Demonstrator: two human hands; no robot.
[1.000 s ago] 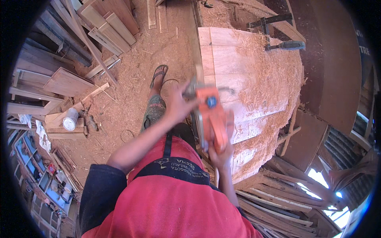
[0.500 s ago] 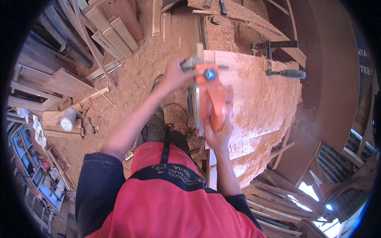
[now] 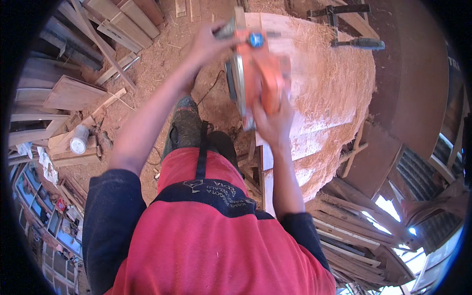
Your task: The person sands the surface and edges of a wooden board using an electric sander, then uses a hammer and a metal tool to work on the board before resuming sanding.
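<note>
An orange electric hand planer (image 3: 258, 73) rides on the left part of a pale wooden panel (image 3: 314, 132) covered in wood shavings. My left hand (image 3: 209, 44) grips the planer's front knob at the far end. My right hand (image 3: 275, 123) is closed around the rear handle, nearer my body. A black power cord (image 3: 214, 86) trails from the tool down toward my leg. Both arms reach forward over my red shirt.
Stacked boards and planks (image 3: 73, 93) lie on the sawdust floor at the left, with a white can (image 3: 78, 140) on a wood block. A clamp (image 3: 361, 43) and a dark metal frame (image 3: 339, 10) sit at the panel's far end. More timber leans at the lower right.
The planer has moved forward along the panel, away from my body, with both arms stretching out. Both hands have kept their grip on it.
</note>
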